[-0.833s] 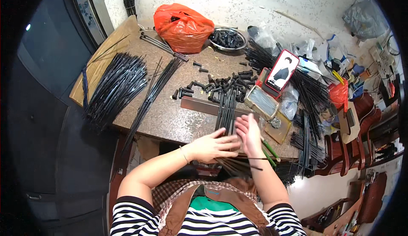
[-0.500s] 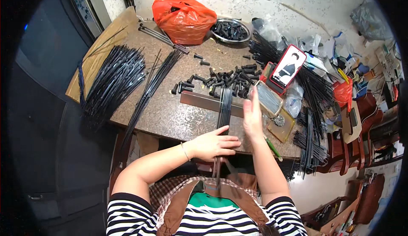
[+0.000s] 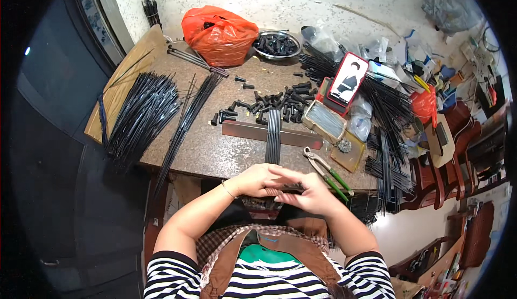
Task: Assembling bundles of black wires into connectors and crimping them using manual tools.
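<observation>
A flat row of thin black rods [image 3: 273,137] crosses a reddish-brown metal bar [image 3: 241,129] on the table. Its near ends disappear under my hands at the table's front edge. My left hand [image 3: 252,181] is curled around that near part, its fingertips partly covered. From the right, my right hand [image 3: 315,195] meets it, thumb apart and fingers stretched over the left fingers, slightly blurred. Small black plug-like parts [image 3: 293,105] lie in a loose heap beyond the bar. Pincers with green handles [image 3: 336,180] rest right of the rods.
Bundles of black rods [image 3: 145,108] lie at the left, more [image 3: 390,110] at the right. Behind stand an orange-red plastic bag [image 3: 221,38] and a metal bowl [image 3: 277,55] of black parts. A phone [image 3: 349,79] leans beside a clear box [image 3: 325,121] of thin pins.
My right hand has swung down and left from its upright position to meet my left hand. The rods have drawn nearer to me, and the pincers have come into fuller view.
</observation>
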Demonstrator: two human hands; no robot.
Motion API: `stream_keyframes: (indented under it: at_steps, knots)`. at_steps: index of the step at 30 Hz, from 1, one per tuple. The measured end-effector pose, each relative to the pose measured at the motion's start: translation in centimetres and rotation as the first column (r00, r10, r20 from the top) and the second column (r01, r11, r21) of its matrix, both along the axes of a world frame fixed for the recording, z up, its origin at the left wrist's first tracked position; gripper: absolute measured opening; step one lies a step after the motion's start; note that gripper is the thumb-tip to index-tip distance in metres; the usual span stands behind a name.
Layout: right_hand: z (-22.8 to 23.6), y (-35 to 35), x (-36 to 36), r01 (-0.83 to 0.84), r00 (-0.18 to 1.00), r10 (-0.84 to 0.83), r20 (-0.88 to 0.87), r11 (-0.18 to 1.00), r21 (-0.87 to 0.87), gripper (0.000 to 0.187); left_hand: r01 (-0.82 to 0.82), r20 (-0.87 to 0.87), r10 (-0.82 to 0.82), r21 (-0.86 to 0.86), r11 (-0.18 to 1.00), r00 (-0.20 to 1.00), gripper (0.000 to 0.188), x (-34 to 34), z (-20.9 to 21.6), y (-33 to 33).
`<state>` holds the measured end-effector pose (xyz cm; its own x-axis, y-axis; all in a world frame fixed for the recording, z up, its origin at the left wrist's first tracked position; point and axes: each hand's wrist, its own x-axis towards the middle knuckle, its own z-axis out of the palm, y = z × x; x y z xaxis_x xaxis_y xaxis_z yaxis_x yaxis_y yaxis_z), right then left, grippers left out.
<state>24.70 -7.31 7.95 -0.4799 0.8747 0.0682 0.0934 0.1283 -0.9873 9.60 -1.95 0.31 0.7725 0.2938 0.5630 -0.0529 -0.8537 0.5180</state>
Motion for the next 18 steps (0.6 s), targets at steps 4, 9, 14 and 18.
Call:
stream_keyframes:
  at_steps: [4, 9, 14, 18]
  knots:
    - [0.6, 0.3, 0.9, 0.019, 0.988, -0.040, 0.147, 0.989, 0.145, 0.023, -0.007, -0.115, 0.000, -0.056, 0.998, 0.993, 0.038, -0.2, -2.7, 0.9]
    - [3.8, 1.6, 0.6, -0.098, 0.994, 0.094, 0.060, 0.992, 0.081, 0.028, -0.050, -0.082, 0.028, -0.275, 0.960, 0.996, 0.036, -0.1, 0.2, 0.3]
    - [4.2, 3.2, 0.7, -0.297, 0.934, 0.149, 0.323, 0.827, 0.478, 0.030, -0.096, -0.168, 0.031, -0.396, 0.913, 0.985, 0.030, -0.4, 2.0, 0.0]
    - [4.8, 4.5, 0.4, -0.417, 0.903, 0.330, 0.275, 0.830, 0.371, 0.061, 0.093, 0.234, -0.006, -0.360, 0.928, 0.972, 0.020, -0.4, 8.6, -0.7]
